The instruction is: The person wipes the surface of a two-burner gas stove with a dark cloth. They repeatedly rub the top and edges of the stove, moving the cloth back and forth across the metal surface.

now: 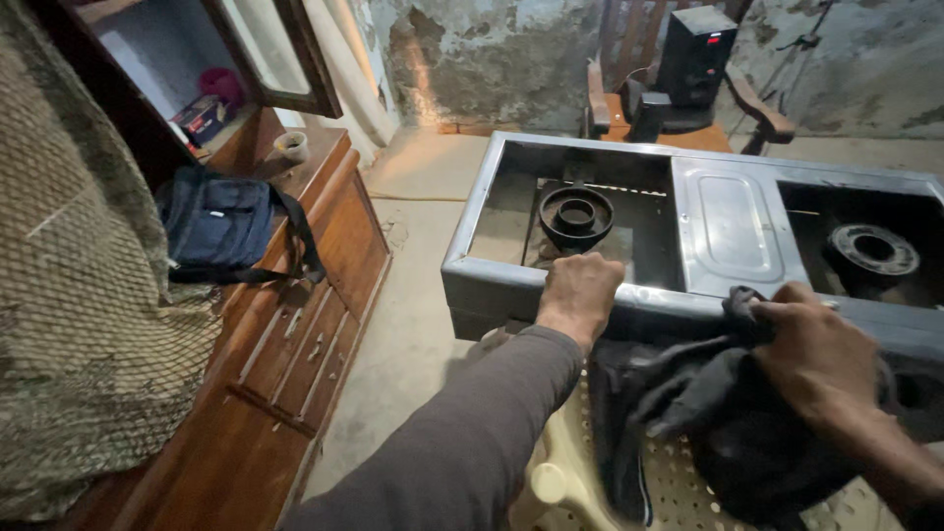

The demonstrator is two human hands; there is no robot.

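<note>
Left hand (580, 293) grips stove body (708, 211) near rim, steadying it | right hand (816, 349) bunches dark cloth (728, 413) against front edge | plastic stool (590, 482) beneath.

Glossy grey metal stove (590, 295), matt dark cloth (718, 413), perforated cream plastic stool (570, 472), polished wooden cabinet (305, 334).

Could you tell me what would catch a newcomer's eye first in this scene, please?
The grey two-burner gas stove fills the centre and right, resting on a cream perforated plastic surface. The left hand grips its front edge, while the right hand presses a dark cloth against the front. At left, a blue bag lies on a wooden cabinet.
</note>
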